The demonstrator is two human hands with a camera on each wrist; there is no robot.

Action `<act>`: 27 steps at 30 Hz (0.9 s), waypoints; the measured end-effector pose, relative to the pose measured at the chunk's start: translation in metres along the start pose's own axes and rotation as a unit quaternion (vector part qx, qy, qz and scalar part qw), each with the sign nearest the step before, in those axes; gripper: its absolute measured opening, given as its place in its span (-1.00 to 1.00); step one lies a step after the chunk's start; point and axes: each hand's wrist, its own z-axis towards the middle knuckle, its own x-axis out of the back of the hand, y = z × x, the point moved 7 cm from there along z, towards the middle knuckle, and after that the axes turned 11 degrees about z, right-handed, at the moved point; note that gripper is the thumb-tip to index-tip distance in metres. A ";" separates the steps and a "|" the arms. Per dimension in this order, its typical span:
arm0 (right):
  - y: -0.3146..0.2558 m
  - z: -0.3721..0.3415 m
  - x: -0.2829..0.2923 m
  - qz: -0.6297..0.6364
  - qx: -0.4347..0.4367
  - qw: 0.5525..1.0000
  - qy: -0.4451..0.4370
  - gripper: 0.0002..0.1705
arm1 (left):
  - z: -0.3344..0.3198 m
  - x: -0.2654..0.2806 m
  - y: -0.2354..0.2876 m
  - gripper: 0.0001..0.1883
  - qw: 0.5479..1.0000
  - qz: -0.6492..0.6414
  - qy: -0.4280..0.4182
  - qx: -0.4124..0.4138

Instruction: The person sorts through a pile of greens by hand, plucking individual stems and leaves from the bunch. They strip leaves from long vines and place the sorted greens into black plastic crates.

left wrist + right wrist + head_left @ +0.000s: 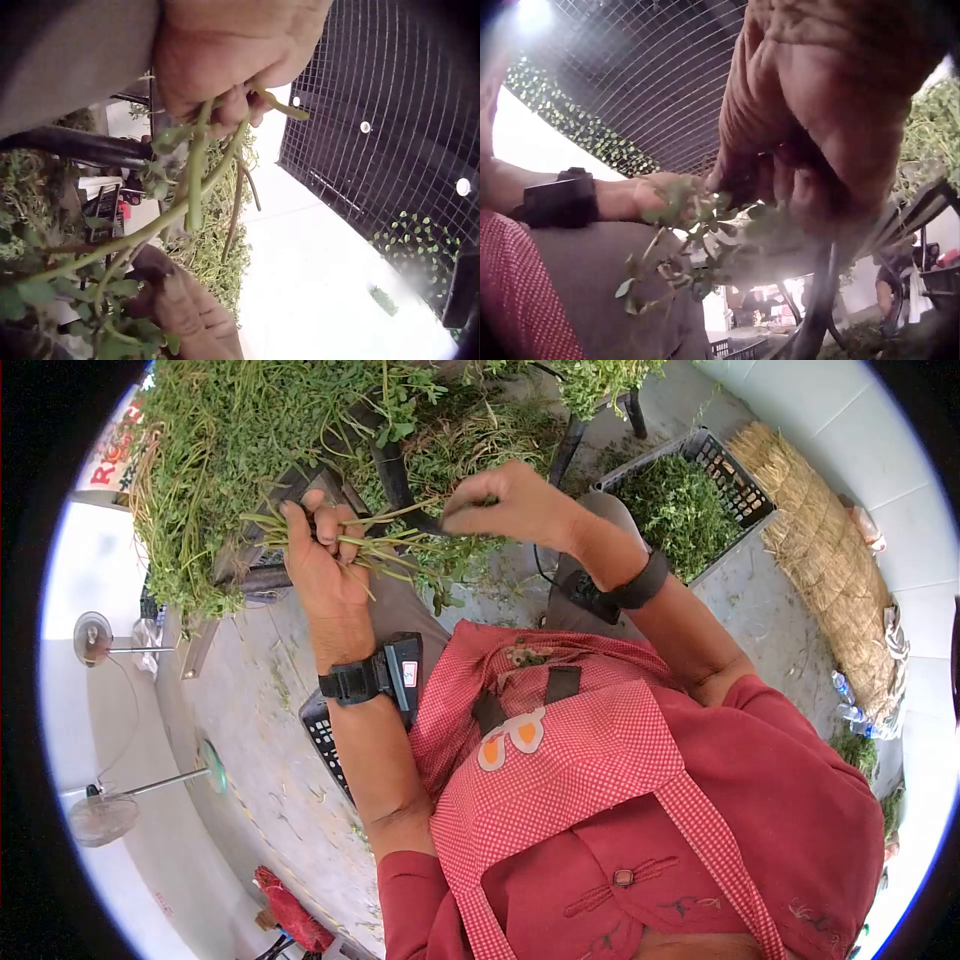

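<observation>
In the head view my left hand grips a small bunch of green leafy stems, whose cut ends poke out on the left and leaves trail on the right. The left wrist view shows the thick stems coming out from under the curled fingers. My right hand is just to the right of the bunch, fingers loosely bent toward it, with nothing visible between them. From the right wrist, leaves of the bunch hang beside the right fingertips.
A large heap of the same greens lies in front, partly over a dark crate. Black tubular legs stand between heap and knees. A black crate of greens sits at right, beside a rolled straw mat.
</observation>
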 end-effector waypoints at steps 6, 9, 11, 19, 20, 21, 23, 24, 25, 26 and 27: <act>0.005 0.002 -0.029 -0.077 0.016 0.996 -0.047 -0.73 | -0.002 -0.002 0.001 -0.65 1.000 0.002 0.000 -0.009; 0.014 0.003 -0.035 -0.035 -0.005 0.998 -0.058 -0.73 | -0.002 0.003 0.001 -0.65 0.999 0.025 0.046 -0.002; 0.015 0.003 -0.035 -0.012 -0.006 0.998 -0.058 -0.72 | -0.002 0.003 0.001 -0.65 0.998 0.030 0.048 -0.005; 0.018 0.009 -0.041 -0.015 -0.032 0.995 -0.092 -0.71 | 0.000 0.003 0.001 -0.65 0.999 0.018 0.030 -0.011; 0.018 0.009 -0.042 -0.014 -0.032 0.995 -0.092 -0.71 | 0.000 0.004 0.000 -0.65 0.999 0.013 0.029 -0.009; 0.018 0.009 -0.037 -0.029 -0.040 0.997 -0.052 -0.71 | 0.000 0.004 -0.001 -0.64 1.000 0.007 0.029 -0.007; 0.017 0.009 -0.034 -0.044 -0.049 0.998 -0.012 -0.70 | 0.000 0.006 0.000 -0.64 0.999 0.010 0.043 -0.008; 0.015 0.010 -0.032 -0.037 -0.072 0.997 0.006 -0.70 | 0.001 0.007 0.000 -0.64 0.998 0.012 0.056 -0.010; 0.015 0.011 -0.029 -0.030 -0.095 0.995 0.023 -0.69 | 0.001 0.006 0.000 -0.64 0.998 0.012 0.054 -0.009; 0.021 0.012 -0.032 -0.031 -0.095 0.995 0.025 -0.69 | 0.001 0.004 0.000 -0.64 0.999 0.012 0.042 -0.011; 0.030 0.014 -0.031 0.030 -0.110 0.991 0.071 -0.68 | 0.000 0.002 0.001 -0.64 0.999 0.013 0.030 -0.012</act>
